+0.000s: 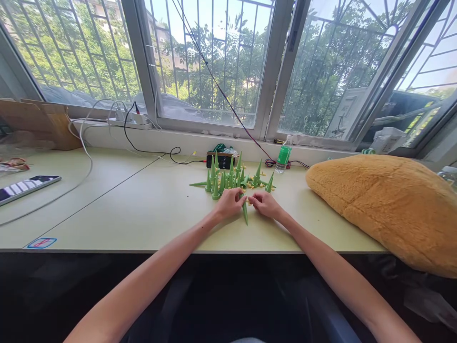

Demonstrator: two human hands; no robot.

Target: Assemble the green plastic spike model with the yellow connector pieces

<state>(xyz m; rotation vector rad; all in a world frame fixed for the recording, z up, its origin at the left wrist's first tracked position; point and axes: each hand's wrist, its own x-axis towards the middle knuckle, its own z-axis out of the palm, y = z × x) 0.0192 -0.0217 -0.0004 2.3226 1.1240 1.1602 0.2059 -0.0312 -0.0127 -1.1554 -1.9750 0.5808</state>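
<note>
My left hand [231, 202] is closed on a green cone [245, 215], whose pointed tip is directed down toward the table's front edge. Close beside it, my right hand [264, 204] pinches a small yellow piece [249, 202] near the cone's wide end. Whether the two pieces touch, I cannot tell. Just beyond my hands stands a cluster of green cones [215, 189], most upright with round bases, a few lying on their sides. Small yellow pieces [267, 173] show among them. One more upright green cone [270, 184] stands just past my right hand.
Behind the cones a phone with a lit timer [221, 161] leans upright. A water bottle [284, 155] stands by the sill. A large brown plush cushion [389, 209] covers the right side. At the left are another phone [28, 187], white cables [85, 176] and a cardboard box [60, 125].
</note>
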